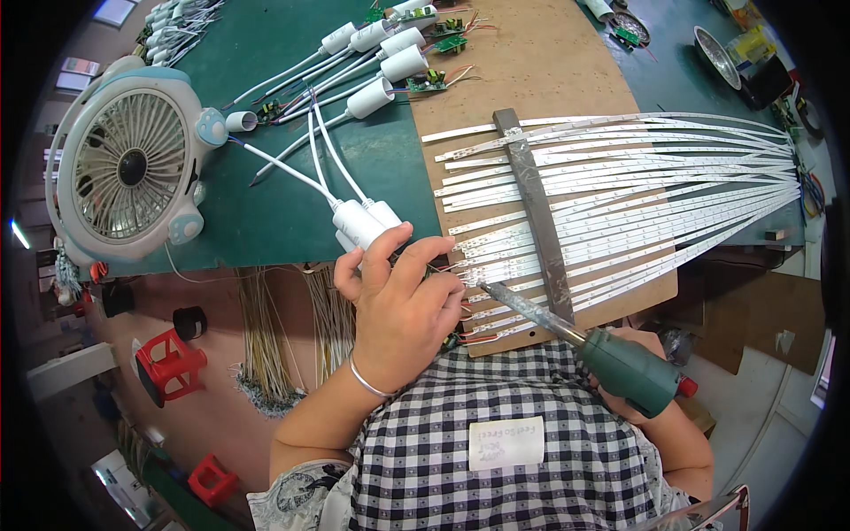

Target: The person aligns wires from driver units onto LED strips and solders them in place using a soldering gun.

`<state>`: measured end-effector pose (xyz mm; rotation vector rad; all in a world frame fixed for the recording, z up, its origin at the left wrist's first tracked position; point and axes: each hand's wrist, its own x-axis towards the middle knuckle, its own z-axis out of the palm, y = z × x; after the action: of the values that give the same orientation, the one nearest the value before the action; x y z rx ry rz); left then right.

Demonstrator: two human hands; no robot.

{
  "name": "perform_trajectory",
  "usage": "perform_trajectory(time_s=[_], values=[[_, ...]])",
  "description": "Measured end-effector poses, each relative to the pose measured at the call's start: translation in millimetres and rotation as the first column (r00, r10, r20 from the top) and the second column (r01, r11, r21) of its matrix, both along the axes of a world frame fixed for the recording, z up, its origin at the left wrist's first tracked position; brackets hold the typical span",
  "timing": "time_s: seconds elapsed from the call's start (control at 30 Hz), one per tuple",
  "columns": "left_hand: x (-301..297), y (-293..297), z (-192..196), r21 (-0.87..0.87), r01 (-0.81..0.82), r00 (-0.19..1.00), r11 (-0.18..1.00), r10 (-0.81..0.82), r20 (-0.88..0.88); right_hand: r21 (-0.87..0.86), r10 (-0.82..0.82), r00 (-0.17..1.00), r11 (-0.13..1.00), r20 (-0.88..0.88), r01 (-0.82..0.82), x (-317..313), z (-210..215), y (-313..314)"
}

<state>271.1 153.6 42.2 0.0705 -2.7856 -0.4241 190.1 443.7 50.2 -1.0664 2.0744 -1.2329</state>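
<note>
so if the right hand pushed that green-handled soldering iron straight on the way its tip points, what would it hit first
Probably the ends of the white LED strips lying on the brown board. The right hand aims the green-handled soldering iron up-left, and its tip sits at those ends beside the left hand's fingertips; depth is unclear.

Left hand (400, 299) fingers curled pinching, right hand (630, 372) fisted

A white and pale-blue desk fan (133, 168) stands at the left end of the green-topped table (274, 212). Behind it lie white plastic driver housings (390, 53) with trailing cables, small green circuit boards (431, 81) beside them. A shallow metal dish (717, 55) sits at the far right. Below, a red stool (168, 363) stands on the floor near bundled wires (266, 354).
</note>
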Motion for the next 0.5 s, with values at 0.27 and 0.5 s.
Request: perform_trajectory(time_s=[0.27,0.5], values=[[-0.9,0.3,0.6,-0.011,0.002,1.000,1.000,-0.002,0.006,0.079,0.000,0.999,0.997,0.050,-0.004,0.7,0.3,-1.2],[-1.4,0.0,2.9,-0.018,0.004,1.000,1.000,-0.003,0.018,0.095,0.108,0.984,0.991,-0.144,-0.095,-0.8,-3.2,-0.8]])
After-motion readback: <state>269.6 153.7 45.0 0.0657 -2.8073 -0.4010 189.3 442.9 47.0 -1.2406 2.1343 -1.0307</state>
